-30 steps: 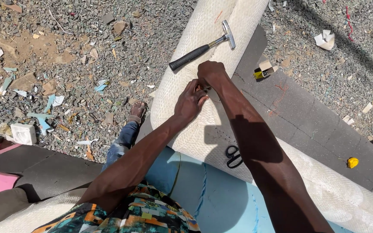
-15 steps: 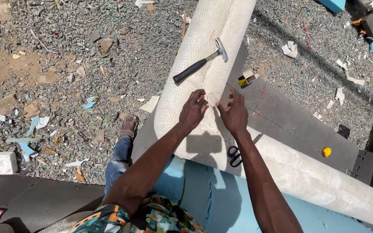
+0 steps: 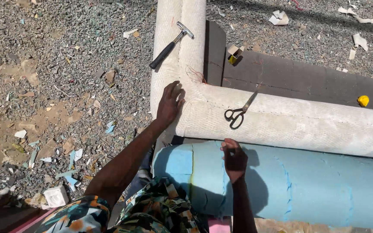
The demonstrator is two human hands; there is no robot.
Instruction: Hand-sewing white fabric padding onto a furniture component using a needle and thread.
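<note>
Hands on padded frame, outdoors on gravel

Gravel [image 3: 65, 64] everywhere, grey and sunlit, with sandy patches toward the left of the frame and scraps of foam and paper scattered around. So it's outside, no floor as such. In the middle sits an L-shaped cream padded roll [image 3: 281, 118], one leg running up to the top centre, the other off to the right edge, with a dark board [image 3: 303, 77] inside the corner. Below it lies a light blue foam block [image 3: 316, 181].

Count: one hammer [image 3: 171, 44] lying on the upper leg, one pair of scissors [image 3: 238, 113] lying on the right leg, one small yellow thing [image 3: 363, 100] at right.

Left hand [image 3: 170, 103] lies flat on the corner of the roll, fingers spread. Right hand [image 3: 235, 157] rests on the foam's top edge, fingers curled in, holding nothing I can make out.
</note>
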